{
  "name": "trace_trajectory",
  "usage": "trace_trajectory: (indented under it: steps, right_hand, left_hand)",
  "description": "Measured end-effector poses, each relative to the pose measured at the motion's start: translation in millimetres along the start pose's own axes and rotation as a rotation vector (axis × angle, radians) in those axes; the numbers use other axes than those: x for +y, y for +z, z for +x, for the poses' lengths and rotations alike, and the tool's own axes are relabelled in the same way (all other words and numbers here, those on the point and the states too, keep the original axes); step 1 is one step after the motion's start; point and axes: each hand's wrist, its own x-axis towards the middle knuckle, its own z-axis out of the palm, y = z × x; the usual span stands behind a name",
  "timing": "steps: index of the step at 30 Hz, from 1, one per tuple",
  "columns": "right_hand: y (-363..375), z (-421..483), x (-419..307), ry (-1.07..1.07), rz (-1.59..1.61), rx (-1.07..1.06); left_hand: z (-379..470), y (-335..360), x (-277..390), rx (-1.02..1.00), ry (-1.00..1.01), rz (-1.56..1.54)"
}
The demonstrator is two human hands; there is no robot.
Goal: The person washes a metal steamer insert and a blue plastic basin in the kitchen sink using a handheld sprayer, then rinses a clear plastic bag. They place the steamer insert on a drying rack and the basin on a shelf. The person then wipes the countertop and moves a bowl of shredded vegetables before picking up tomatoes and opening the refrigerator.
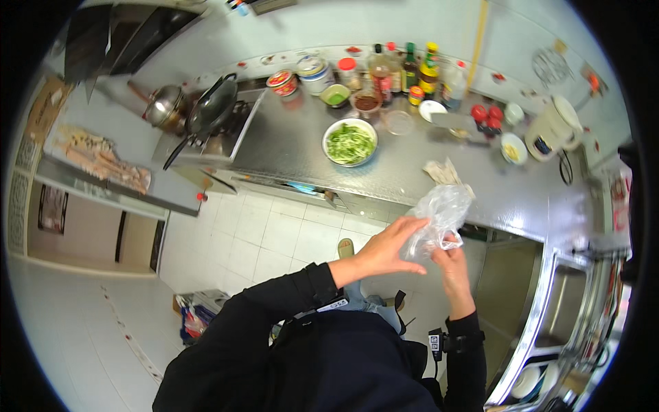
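A clear plastic bag [443, 208] hangs in front of the counter's edge, crumpled and catching the light. Its lower rim is gripped by my right hand [452, 268], with the fingers partly hidden in the film. My left hand [388, 247] is spread, thumb and fingers apart, along the bag's left side; the fingertips reach the plastic, but no grip shows. Just beyond the bag lies a pale crumpled cloth [441, 172] on the steel counter [288, 149]. Farther left on it stands a white-rimmed bowl [329, 157] of shredded green vegetable [351, 143].
A cleaver [455, 122] lies near tomatoes [479, 113] and a small bowl [520, 149]. Bottles [410, 72] and jars line the wall. At left, a wok [211, 108] is on the stove [249, 123]. A sink [561, 304] is at right; an ajar drawer [293, 189] sits below the counter.
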Motion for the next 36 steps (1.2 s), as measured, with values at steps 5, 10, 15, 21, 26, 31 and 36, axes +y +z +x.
trace_trajectory:
  steps: [5, 10, 15, 21, 26, 31, 36]
  right_hand:
    - [79.4, 72.6, 1.2, 0.113, -0.266, -0.446]
    - [34.8, 175.4, 22.1, -0.052, -0.772, -0.141]
    - [-61.6, 235.5, 57.6, -0.299, -1.385, 0.390]
    - [-64.4, 253.1, 102.9, -0.324, -1.504, 0.548]
    - [-5.9, 281.7, 84.8, -0.280, -1.492, 0.408]
    - [15.1, 349.6, 27.6, -0.356, -1.515, 0.414]
    - [17.1, 431.9, 32.0, -0.040, -1.289, 0.331]
  left_hand:
    - [-40.1, -74.7, -85.8, 0.184, -0.385, -0.157]
    - [-86.5, -183.5, -196.6, 0.487, -0.635, -0.337]
    - [-79.2, -263.0, -290.7, 0.744, -0.755, -0.473]
    - [0.4, -293.6, -403.3, 0.740, -0.738, -0.695]
    - [69.8, -296.1, -439.6, 0.681, -1.012, -0.611]
    - [73.7, -295.7, -439.3, 0.870, -1.020, -0.427]
    - [34.6, -248.5, -404.8, 0.896, -1.050, -0.399]
